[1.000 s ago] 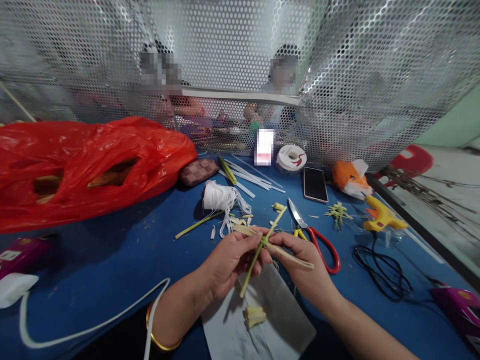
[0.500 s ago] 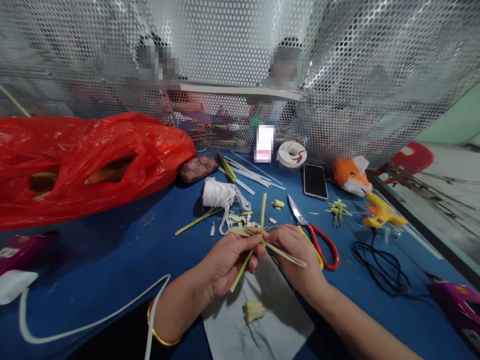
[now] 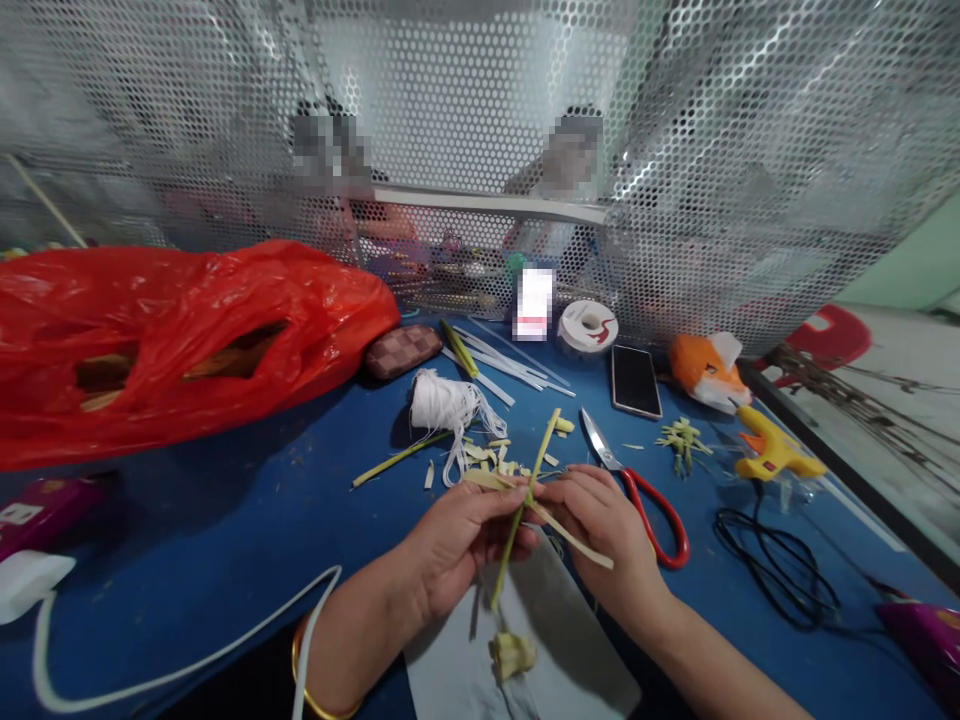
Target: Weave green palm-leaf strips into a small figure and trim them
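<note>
My left hand (image 3: 457,540) and my right hand (image 3: 604,525) meet above the blue table (image 3: 225,540), both pinched on crossed green leaf strips (image 3: 525,500). One strip stands nearly upright between the fingers, another slants down to the right past my right hand. Below the hands lies a grey sheet (image 3: 547,640) with a small folded leaf piece (image 3: 512,653) on it. Red-handled scissors (image 3: 637,490) lie just right of my right hand.
A red plastic bag (image 3: 172,330) fills the left. A white string bundle (image 3: 442,405), leaf scraps, a phone (image 3: 635,380), a tape roll (image 3: 588,326), an orange fox figure (image 3: 705,368), a yellow glue gun (image 3: 772,455) and black cable (image 3: 780,560) lie around. People sit behind a perforated screen (image 3: 750,150).
The upright strip has tilted back and forth between my fingers. Both hands stayed together at the same spot while the view shifted slightly.
</note>
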Available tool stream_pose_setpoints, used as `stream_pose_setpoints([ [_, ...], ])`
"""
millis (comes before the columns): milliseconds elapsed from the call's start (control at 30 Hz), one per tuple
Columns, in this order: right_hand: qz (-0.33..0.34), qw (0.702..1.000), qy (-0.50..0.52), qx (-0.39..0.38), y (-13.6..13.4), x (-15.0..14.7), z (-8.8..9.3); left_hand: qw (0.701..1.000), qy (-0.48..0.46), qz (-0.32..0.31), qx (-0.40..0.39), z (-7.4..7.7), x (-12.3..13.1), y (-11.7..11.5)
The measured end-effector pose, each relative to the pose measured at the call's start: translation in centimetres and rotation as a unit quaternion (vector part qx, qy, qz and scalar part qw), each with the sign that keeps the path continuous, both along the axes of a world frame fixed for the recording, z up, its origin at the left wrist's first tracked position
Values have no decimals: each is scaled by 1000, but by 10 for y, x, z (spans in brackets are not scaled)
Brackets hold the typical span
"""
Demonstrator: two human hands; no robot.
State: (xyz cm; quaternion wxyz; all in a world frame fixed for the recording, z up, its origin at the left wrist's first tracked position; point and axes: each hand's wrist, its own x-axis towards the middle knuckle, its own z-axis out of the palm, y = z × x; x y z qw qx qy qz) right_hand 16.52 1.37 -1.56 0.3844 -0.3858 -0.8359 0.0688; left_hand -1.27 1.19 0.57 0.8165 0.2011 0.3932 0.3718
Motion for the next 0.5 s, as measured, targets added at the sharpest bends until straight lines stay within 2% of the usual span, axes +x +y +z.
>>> stream_pose_setpoints([
  [233, -2, 1000, 11, 27, -2, -2, 0, 997, -58, -29, 37, 2, 3, -1],
  [500, -10, 999, 32, 13, -2, -3, 0, 998, -55, -35, 2, -8, 1, 0],
])
